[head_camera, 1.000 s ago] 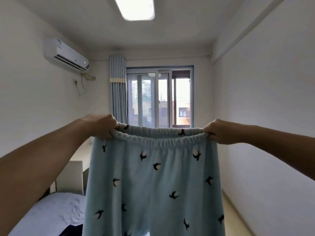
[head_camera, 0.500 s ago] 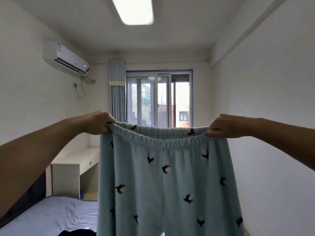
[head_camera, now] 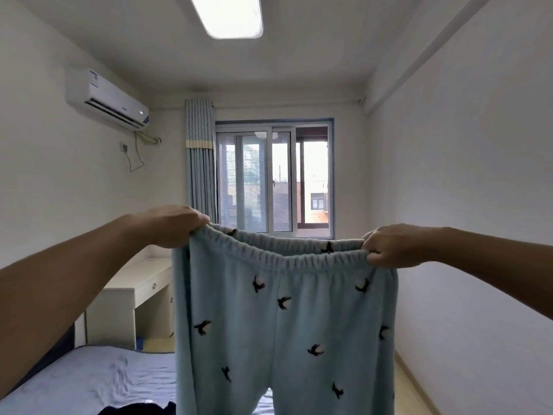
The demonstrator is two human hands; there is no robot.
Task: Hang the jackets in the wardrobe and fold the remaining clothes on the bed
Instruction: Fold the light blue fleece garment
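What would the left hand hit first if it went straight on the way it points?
Nothing close: the left hand, gripping the trousers by the waistband, points into open room towards the curtain by the window. The curtain looks first in line, though depth is unclear.

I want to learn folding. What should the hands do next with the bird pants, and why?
Probably bring the left hand and right hand together, laying one leg over the other. Each grips an end of the waistband, so the pants hang spread, ready to halve above the bed.
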